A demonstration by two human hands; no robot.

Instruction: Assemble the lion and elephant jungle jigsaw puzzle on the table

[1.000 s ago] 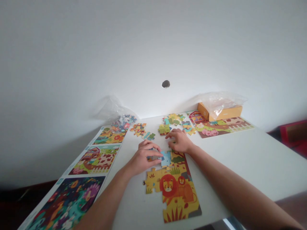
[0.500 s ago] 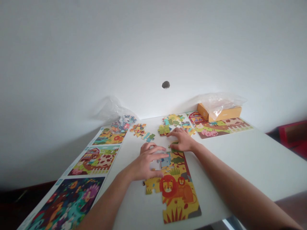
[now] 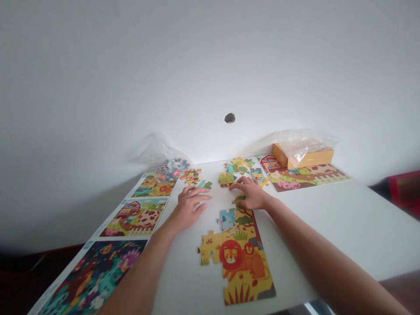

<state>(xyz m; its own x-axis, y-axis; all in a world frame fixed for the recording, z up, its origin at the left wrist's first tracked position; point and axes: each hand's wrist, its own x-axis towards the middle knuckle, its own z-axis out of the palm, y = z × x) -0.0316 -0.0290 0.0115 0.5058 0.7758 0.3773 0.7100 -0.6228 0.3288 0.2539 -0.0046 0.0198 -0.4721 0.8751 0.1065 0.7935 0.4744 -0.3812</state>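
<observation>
The white bench (image 3: pixel 328 227) runs up to the wall, with a strip of three printed pictures (image 3: pixel 131 218) along its left side. At the far right lies a farm picture sheet (image 3: pixel 311 176), the yellow box (image 3: pixel 316 156) resting on its back edge. The partly joined lion jigsaw (image 3: pixel 244 262) lies in front of the person, its straight border to the right and its left edge ragged. The left hand (image 3: pixel 196 202) has its fingers spread and thumb parted, nothing visible between them. The right hand (image 3: pixel 236 194) curves over the jigsaw's far end, thumb at a green piece (image 3: pixel 239 199); whether it pinches or merely rests there, I cannot tell. A blue piece (image 3: pixel 227 218) juts from the jigsaw's left edge.

For a clean join, I would keep the green piece flat, line up its tab before pressing straight down, and brace the neighbouring pieces with the free fingers.

The right hand hides part of the green piece and of the loose pieces (image 3: pixel 239 165) behind it. The bagged pieces (image 3: pixel 173 166) blur through clear plastic, and the left forearm cuts across the nearest printed picture.
</observation>
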